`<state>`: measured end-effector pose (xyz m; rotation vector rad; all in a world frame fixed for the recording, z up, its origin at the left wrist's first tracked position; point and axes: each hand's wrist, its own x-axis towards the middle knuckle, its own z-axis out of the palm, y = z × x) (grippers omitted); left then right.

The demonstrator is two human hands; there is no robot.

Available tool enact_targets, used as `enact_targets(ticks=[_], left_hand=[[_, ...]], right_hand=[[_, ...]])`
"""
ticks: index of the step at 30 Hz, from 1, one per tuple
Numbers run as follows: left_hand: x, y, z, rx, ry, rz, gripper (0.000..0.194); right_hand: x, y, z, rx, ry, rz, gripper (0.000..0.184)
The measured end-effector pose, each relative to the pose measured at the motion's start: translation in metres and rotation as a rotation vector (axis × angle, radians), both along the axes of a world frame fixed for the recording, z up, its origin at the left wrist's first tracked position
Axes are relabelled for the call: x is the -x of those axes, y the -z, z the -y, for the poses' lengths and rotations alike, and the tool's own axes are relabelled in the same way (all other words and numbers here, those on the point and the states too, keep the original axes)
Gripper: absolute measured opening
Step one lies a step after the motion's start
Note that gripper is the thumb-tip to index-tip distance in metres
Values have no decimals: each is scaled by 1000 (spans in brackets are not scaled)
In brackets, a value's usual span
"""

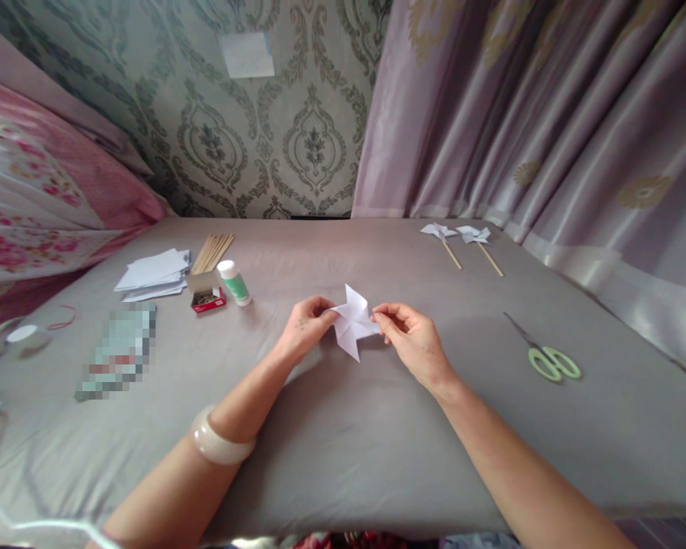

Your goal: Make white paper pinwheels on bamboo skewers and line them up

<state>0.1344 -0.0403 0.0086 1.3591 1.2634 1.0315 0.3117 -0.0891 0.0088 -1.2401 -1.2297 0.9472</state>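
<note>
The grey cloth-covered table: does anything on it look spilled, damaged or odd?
Only the flat grey-green object at left: it shows as coarse squares, hiding its details. Nothing looks spilled, and the handheld white paper pinwheel shows no visible tear.

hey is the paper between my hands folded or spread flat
Folded: the paper has pointed blades around its middle, held at opposite sides by the left hand and right hand.

I cannot see all the fingertips of my left hand (309,326) at the paper pinwheel (351,326). Blocky blur masks the greyish object (120,347). The pieces (206,296) in the red box (210,306) are too small to name. The bottom edge cuts off my forearms (508,457).
</note>
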Motion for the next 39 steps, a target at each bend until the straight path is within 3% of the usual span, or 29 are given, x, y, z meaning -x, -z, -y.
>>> enact_targets(ticks=[5, 13, 18, 31, 39], left_hand=[[-8, -15, 13, 118, -29, 368, 20], [-16, -21, 22, 190, -39, 565, 27], [-18, -22, 28, 210, -17, 632, 27], [-21, -27, 38, 266, 152, 796, 22], [-23, -30, 43, 246, 139, 783, 20]], right_hand=[[-1, -14, 9, -38, 21, 31, 24], [-3, -26, 19, -432, 141, 457, 8], [-1, -22, 23, -443, 163, 536, 6], [3, -23, 26, -421, 154, 500, 5], [2, -22, 25, -424, 159, 488, 6]])
